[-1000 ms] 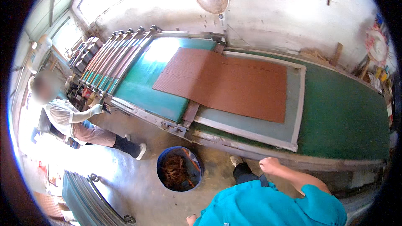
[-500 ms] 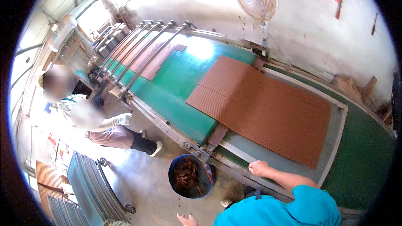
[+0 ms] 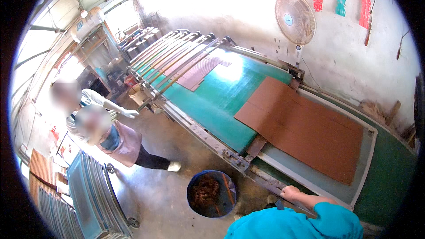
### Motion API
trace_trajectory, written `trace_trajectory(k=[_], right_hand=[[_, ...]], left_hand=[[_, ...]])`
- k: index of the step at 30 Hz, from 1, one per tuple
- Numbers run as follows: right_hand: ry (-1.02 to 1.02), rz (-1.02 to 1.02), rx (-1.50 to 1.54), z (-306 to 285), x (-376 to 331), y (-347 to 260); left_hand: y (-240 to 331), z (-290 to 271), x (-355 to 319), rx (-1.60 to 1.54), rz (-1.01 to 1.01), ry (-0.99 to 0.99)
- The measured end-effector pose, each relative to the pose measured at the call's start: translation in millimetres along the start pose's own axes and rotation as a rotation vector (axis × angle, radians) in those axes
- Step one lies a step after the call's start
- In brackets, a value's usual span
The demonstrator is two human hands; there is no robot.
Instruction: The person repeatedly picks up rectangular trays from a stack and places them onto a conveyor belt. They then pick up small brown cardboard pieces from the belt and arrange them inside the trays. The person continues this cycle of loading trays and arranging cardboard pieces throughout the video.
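My right hand is closed at the near metal side rail of a long conveyor table. Its fingers curl at the rail, and their undersides are hidden. Beyond the hand, a large ribbed brown sheet lies partly on a pale-framed mesh screen and partly on the green belt. A dark crossbar sits under the sheet, between belt and screen. My left hand is out of view.
A blue tub with brown scraps stands on the floor. A co-worker stands left of the table. Stacked frames rest on a wheeled rack. Metal bars cross the far belt over paler sheets. A fan stands by the wall.
My view has swung left and up. My right hand has gone from the screen frame's near edge to the side rail. My left hand has left the view. The co-worker has turned and stepped closer.
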State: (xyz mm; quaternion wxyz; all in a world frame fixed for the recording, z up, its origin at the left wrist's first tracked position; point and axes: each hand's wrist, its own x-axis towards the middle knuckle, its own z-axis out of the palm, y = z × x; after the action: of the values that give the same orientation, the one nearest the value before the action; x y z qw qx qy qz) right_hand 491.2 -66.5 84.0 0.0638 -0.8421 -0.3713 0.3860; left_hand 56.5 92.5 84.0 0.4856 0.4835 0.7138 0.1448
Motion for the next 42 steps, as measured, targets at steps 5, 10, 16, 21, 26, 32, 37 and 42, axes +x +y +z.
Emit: trace_trajectory(k=[5,10,16,21,26,32,37,42], right_hand=[[-0.048,0.123,0.004,16,-32,-12],[-0.076,0.309,0.034,35,-43,-8],[-0.170,0.467,0.246,70,-35,31],[0.147,0.372,0.047,52,-84,-21],[0.301,0.455,0.107,49,-74,-5],[0.484,0.179,0.194,-45,52,-46],[0.509,-0.113,0.269,-155,181,-165],[0.447,-0.314,0.030,-189,277,-245]], left_hand=[[-43,-21,40,-0.039,-0.160,-0.153],[-71,-33,75,-0.048,-0.199,-0.238],[-74,-34,103,-0.057,-0.246,-0.332],[-78,-32,113,-0.059,-0.292,-0.385],[-66,-20,125,-0.054,-0.326,-0.415],[-34,-4,150,-0.047,-0.341,-0.387],[12,3,186,0.003,-0.302,-0.317],[64,8,213,-0.059,-0.176,-0.237]])
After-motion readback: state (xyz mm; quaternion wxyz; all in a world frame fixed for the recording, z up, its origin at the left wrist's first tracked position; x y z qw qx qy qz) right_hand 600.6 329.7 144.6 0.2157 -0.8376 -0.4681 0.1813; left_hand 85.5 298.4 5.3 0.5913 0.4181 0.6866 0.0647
